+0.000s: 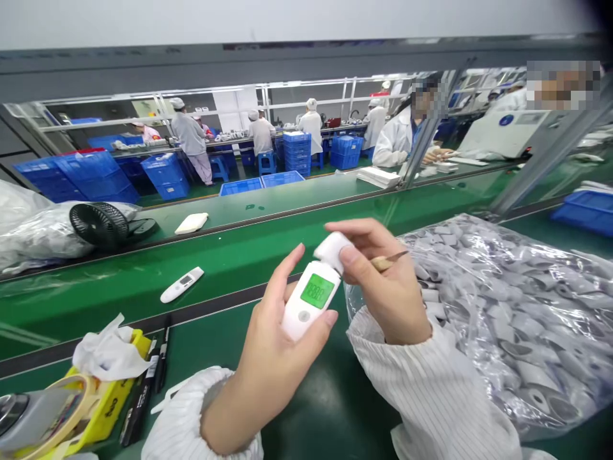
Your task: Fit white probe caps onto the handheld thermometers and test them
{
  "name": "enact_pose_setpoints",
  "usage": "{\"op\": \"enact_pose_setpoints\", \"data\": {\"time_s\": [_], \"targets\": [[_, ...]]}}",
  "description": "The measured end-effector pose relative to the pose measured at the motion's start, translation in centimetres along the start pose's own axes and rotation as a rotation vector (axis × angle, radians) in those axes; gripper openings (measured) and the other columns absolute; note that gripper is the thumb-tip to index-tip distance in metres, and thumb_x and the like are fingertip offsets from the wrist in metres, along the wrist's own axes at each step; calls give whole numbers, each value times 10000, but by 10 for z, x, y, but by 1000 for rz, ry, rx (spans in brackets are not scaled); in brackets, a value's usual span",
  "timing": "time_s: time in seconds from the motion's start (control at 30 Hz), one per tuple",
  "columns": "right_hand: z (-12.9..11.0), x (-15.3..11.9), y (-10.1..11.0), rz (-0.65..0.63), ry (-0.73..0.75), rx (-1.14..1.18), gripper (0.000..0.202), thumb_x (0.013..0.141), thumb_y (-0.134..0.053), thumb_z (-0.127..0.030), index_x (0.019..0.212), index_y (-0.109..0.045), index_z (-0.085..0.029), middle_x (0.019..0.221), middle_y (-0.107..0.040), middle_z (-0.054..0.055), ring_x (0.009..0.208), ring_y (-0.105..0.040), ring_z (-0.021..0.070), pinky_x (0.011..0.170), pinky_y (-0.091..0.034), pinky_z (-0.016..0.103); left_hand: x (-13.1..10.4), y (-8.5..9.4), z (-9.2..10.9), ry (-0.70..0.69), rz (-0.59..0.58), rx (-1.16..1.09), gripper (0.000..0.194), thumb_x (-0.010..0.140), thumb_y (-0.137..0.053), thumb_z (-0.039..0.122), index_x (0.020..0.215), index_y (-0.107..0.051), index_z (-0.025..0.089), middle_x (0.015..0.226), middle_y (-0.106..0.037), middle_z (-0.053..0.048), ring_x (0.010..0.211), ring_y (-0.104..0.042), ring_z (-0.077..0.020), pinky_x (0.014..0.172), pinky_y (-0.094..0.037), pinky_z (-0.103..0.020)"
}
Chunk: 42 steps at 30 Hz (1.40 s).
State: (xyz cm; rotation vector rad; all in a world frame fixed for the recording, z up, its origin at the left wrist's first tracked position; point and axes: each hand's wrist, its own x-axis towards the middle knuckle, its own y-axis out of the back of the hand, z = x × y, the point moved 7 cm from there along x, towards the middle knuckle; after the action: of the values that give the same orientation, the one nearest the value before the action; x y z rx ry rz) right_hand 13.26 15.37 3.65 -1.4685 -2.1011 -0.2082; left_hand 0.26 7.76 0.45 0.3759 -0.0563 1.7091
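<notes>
My left hand [268,358] grips the lower body of a white thermometer [313,294] whose green screen is lit. At the thermometer's top, my right hand [383,281] has its thumb and fingers on the white cap, and a thin tweezer-like tool [390,259] sticks out between its fingers. Both hands are above the green bench [215,332], just left of a clear plastic bag of grey-white parts [507,300].
A second white thermometer [182,284] lies on the conveyor belt [249,249], and a white part [191,223] farther back. A black fan [99,224] stands left. Tape roll [57,415], yellow box [110,396] and pens [153,377] sit near left. Blue crates [587,211] and other workers [397,137] are beyond.
</notes>
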Motion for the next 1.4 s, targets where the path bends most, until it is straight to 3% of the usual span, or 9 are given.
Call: {"op": "enact_pose_setpoints", "data": {"time_s": [0.17, 0.6, 0.7, 0.83, 0.97, 1.07, 1.17, 1.27, 1.4], "targets": [[-3, -2, 2, 41, 40, -43, 183, 886, -704, -334, 1051, -731, -259, 829, -670, 6, 638, -612, 96, 474, -478, 177, -1, -1, 0, -20, 4, 40, 676, 866, -716, 371, 1473, -420, 392, 985, -728, -17, 581, -596, -136, 508, -498, -250], [-15, -11, -4, 60, 147, -311, 189, 892, -694, -341, 1052, -766, -273, 841, -706, 20, 631, -600, 126, 503, -489, 246, 0, -6, -7, 47, -50, -63, 673, 886, -693, 420, 1497, -410, 410, 1066, -699, -33, 656, -615, -156, 537, -494, -254], [-16, -10, -1, 81, 142, -331, 200, 895, -687, -350, 1059, -762, -265, 843, -700, 25, 621, -586, 128, 502, -483, 252, 1, -8, -9, 89, -130, -183, 675, 887, -692, 421, 1495, -398, 440, 1112, -663, -35, 680, -590, -142, 524, -470, -233], [-12, -8, 1, 73, 105, -231, 184, 907, -671, -355, 1044, -754, -264, 809, -681, 14, 644, -606, 123, 512, -505, 230, -4, -13, -2, 154, -312, -360, 567, 978, -544, 423, 1514, -359, 436, 892, -623, -18, 657, -531, -118, 556, -465, -209], [-10, -6, 2, 67, 95, -218, 178, 907, -672, -357, 1029, -753, -256, 797, -680, 9, 652, -623, 124, 508, -510, 224, -4, -14, 0, 183, -325, -382, 553, 1000, -506, 406, 1515, -309, 442, 902, -607, -4, 647, -505, -102, 547, -448, -192], [-11, -6, 3, 73, 96, -272, 189, 911, -662, -359, 1031, -754, -246, 798, -686, 16, 650, -621, 131, 515, -510, 238, -3, -18, -3, 164, -363, -280, 491, 994, -501, 448, 1461, -353, 402, 974, -606, -11, 734, -552, -134, 555, -458, -218], [-15, -7, 2, 68, 150, -340, 183, 908, -664, -355, 1026, -763, -256, 827, -693, 21, 647, -605, 129, 522, -506, 243, 2, -14, -6, 82, -282, 13, 304, 956, -545, 511, 1155, -548, 281, 858, -577, 9, 706, -508, -135, 572, -405, -238], [-14, -7, -1, 45, 159, -372, 192, 911, -658, -364, 1036, -761, -261, 831, -693, 22, 629, -590, 130, 526, -507, 254, 7, -6, -5, 35, -133, 287, 320, 882, -648, 502, 854, -496, 222, 684, -499, 45, 589, -425, -118, 522, -313, -240], [-11, -8, -4, 29, 138, -362, 171, 909, -662, -332, 1030, -754, -255, 816, -692, 15, 625, -584, 127, 530, -508, 251, 9, -2, 3, -14, -23, 435, 303, 855, -662, 383, 741, -431, 224, 600, -466, 61, 517, -399, -114, 488, -285, -234]]}}
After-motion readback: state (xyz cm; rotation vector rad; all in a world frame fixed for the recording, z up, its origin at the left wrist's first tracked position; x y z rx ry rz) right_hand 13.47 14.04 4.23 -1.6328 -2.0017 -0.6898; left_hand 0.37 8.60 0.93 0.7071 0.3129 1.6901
